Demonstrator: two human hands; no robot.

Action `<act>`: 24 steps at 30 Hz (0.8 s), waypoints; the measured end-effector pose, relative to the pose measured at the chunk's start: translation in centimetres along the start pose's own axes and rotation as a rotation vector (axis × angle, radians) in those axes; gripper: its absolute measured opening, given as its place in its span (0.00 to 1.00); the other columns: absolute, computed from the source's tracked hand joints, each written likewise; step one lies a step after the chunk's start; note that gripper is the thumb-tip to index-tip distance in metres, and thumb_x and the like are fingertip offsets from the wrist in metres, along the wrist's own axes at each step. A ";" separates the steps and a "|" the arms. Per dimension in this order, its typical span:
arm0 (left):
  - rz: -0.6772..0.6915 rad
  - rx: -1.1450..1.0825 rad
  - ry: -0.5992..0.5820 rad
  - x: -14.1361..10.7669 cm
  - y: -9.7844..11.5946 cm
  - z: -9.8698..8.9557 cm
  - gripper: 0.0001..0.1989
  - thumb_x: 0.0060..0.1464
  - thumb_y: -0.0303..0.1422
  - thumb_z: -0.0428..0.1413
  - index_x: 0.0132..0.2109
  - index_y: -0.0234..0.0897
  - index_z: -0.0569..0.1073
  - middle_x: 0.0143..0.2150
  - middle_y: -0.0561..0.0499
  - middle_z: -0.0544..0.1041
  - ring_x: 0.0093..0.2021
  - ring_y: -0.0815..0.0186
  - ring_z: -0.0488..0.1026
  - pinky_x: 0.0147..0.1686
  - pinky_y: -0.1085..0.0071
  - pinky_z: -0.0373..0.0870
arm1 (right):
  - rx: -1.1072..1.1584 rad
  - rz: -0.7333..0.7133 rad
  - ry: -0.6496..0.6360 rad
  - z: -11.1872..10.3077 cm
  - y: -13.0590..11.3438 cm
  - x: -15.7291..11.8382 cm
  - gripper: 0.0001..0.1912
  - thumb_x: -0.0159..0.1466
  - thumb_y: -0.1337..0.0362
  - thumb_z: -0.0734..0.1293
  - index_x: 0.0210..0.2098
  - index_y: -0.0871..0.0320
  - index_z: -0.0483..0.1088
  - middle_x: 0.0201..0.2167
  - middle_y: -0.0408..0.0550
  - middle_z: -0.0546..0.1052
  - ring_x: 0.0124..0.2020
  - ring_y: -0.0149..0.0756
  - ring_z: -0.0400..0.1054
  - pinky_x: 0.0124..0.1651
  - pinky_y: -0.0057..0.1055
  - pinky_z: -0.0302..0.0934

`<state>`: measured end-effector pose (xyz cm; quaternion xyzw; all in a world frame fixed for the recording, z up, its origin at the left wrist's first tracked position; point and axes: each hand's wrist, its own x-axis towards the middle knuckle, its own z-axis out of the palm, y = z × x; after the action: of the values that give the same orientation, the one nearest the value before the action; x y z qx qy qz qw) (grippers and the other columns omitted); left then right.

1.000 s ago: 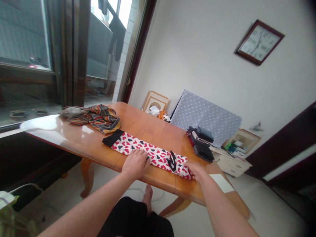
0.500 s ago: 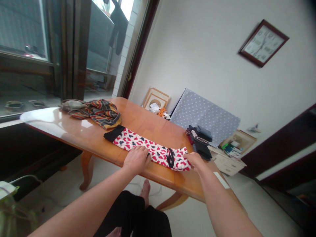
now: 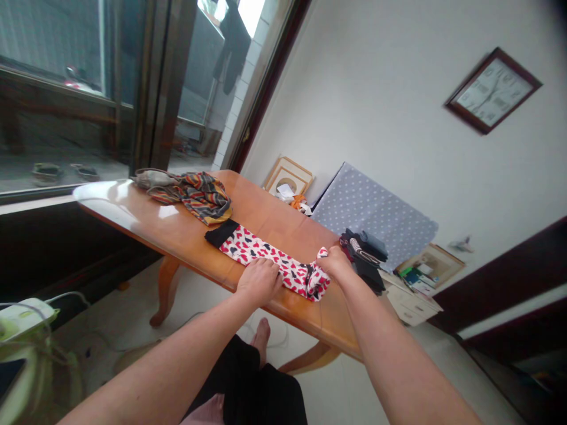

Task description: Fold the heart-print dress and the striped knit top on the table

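A white garment (image 3: 254,248) printed with red and black hearts lies as a long folded strip on the wooden table, its black band at the left end. Resting on its middle near the table's front edge is my left hand (image 3: 260,281), fingers laid over the cloth. My right hand (image 3: 335,263) pinches the right end of the garment, which is raised and bent back over the strip. The fingertips of that hand are partly hidden by the cloth.
A striped, multicoloured cloth bundle (image 3: 206,198) lies on the table's left part. A stack of dark folded clothes (image 3: 365,254) stands just beyond my right hand. The wooden table (image 3: 274,221) has its front edge close to my legs. Behind it are a dotted grey cover (image 3: 372,203) and white drawers (image 3: 414,301).
My right hand has lifted the garment's right end and brought it left and away from me, folding it over. My left hand stays on the cloth. The view has shifted slightly.
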<state>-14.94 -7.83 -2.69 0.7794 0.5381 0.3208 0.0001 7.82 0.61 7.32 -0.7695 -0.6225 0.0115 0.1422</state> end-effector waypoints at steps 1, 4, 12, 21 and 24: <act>0.001 -0.004 0.006 0.0 0.0 0.1 0.15 0.65 0.41 0.49 0.39 0.38 0.78 0.42 0.41 0.78 0.47 0.53 0.73 0.52 0.55 0.65 | -0.019 0.005 -0.003 0.2 -0.8 0.0 0.22 0.52 0.62 0.73 0.46 0.60 0.74 0.43 0.62 0.80 0.46 0.54 0.76 0.43 0.38 0.66; 0.014 -0.001 0.033 -0.2 -0.1 0.2 0.15 0.66 0.40 0.49 0.40 0.38 0.78 0.42 0.41 0.78 0.47 0.52 0.73 0.52 0.55 0.65 | -0.103 0.006 -0.015 1.0 -3.1 -0.3 0.29 0.52 0.60 0.73 0.52 0.60 0.71 0.49 0.65 0.78 0.51 0.57 0.74 0.49 0.42 0.66; 0.034 -0.002 0.049 -0.4 -0.3 0.1 0.13 0.65 0.37 0.49 0.40 0.38 0.77 0.42 0.41 0.77 0.46 0.53 0.72 0.52 0.55 0.65 | -0.183 -0.084 -0.046 5.1 -6.9 -1.2 0.32 0.55 0.56 0.72 0.56 0.61 0.69 0.49 0.66 0.79 0.51 0.55 0.75 0.50 0.41 0.66; 0.044 0.004 0.049 -0.3 -0.3 0.1 0.13 0.65 0.36 0.49 0.40 0.37 0.77 0.42 0.40 0.78 0.46 0.53 0.72 0.51 0.55 0.65 | -0.094 -0.212 -0.034 4.6 -4.1 -0.1 0.19 0.67 0.56 0.58 0.38 0.58 0.79 0.33 0.50 0.82 0.35 0.38 0.75 0.38 0.28 0.62; 0.039 0.024 0.047 -0.2 -0.3 0.2 0.12 0.64 0.34 0.50 0.40 0.37 0.77 0.42 0.41 0.78 0.46 0.53 0.72 0.50 0.56 0.64 | -0.073 -0.276 -0.020 4.2 -2.7 -0.5 0.24 0.71 0.58 0.53 0.41 0.58 0.79 0.39 0.51 0.82 0.41 0.39 0.75 0.44 0.29 0.63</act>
<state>-15.17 -7.80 -3.04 0.7819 0.5265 0.3326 -0.0279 4.34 1.53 3.83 -0.6811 -0.7238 -0.0232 0.1084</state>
